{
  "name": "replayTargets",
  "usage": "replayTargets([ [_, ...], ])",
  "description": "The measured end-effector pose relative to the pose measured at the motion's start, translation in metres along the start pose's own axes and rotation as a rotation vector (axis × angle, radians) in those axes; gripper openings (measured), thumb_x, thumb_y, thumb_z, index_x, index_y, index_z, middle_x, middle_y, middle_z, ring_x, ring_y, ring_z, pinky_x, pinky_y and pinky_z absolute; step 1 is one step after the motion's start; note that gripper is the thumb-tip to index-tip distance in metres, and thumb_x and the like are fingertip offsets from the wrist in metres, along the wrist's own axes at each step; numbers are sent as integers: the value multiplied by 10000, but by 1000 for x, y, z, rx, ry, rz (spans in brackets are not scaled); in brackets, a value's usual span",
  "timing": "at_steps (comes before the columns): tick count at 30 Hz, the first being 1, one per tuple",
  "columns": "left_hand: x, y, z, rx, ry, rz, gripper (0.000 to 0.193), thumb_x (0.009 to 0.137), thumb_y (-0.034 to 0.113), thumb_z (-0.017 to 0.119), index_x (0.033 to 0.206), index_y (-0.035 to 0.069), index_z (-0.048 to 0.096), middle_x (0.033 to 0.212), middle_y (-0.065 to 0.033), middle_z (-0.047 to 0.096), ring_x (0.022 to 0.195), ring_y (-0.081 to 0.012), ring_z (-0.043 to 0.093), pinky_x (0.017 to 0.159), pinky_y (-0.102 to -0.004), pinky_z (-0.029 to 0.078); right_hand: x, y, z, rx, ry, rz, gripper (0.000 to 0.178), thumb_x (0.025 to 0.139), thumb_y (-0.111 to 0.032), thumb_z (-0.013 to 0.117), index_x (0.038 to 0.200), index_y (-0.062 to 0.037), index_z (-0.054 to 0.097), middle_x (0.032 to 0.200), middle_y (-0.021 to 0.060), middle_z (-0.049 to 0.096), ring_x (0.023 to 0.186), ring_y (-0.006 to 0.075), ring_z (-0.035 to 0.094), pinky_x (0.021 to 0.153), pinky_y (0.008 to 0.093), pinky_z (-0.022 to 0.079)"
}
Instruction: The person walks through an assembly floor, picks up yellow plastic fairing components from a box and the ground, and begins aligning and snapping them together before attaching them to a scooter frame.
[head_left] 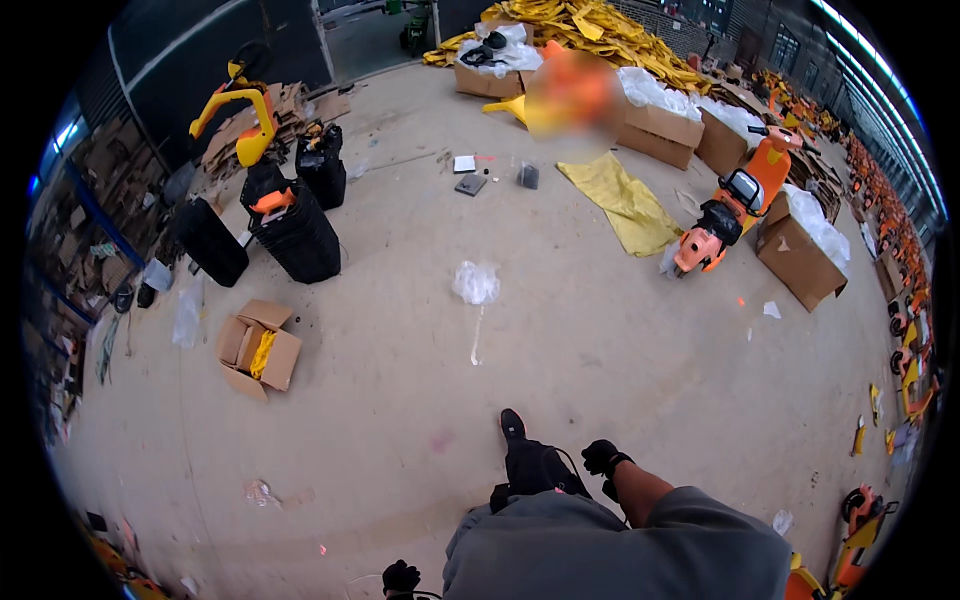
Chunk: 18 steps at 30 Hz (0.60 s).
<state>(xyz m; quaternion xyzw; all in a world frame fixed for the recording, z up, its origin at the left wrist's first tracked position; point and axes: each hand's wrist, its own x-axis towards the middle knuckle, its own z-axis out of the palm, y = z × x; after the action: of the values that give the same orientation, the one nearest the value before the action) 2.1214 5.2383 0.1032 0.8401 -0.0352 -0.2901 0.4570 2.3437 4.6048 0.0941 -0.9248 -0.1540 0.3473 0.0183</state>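
My right hand (602,458), in a black glove, hangs beside my leg with the fingers curled in and nothing showing in it. Low at the bottom edge is my left hand (401,577), gloved in black too, its fingers bunched and no object visible in them. Neither hand touches anything around it. One black shoe (512,424) is forward on the concrete floor (610,340). Ahead of it lies a crumpled clear plastic bag (476,283). An open cardboard box (240,352) with yellow pieces inside stands to the left.
Black bins (296,238) stand at the left, a yellow scooter part above them. To the right, an orange scooter (765,175) stands near a yellow sheet (625,203) and a plastic-lined box (795,258). A blurred orange figure (573,92) is before a yellow heap (610,35).
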Motion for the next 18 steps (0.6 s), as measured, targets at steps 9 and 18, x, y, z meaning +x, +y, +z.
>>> replayTargets([
  [9, 139, 92, -37, 417, 49, -307, 212, 748, 333, 619, 761, 126, 574, 692, -101, 560, 688, -318, 592, 587, -441, 469, 106, 76, -108, 101, 48, 47, 204, 730, -265, 653, 845, -104, 705, 808, 139, 698, 777, 345, 676, 675, 469, 547],
  [18, 284, 154, -111, 779, 166, 140, 204, 678, 314, 702, 646, 168, 563, 645, -46, 503, 627, -262, 559, 526, -406, 445, 134, 183, -197, 115, 191, 88, 176, 707, -272, 688, 739, -99, 682, 759, 124, 690, 760, 337, 671, 661, 473, 538],
])
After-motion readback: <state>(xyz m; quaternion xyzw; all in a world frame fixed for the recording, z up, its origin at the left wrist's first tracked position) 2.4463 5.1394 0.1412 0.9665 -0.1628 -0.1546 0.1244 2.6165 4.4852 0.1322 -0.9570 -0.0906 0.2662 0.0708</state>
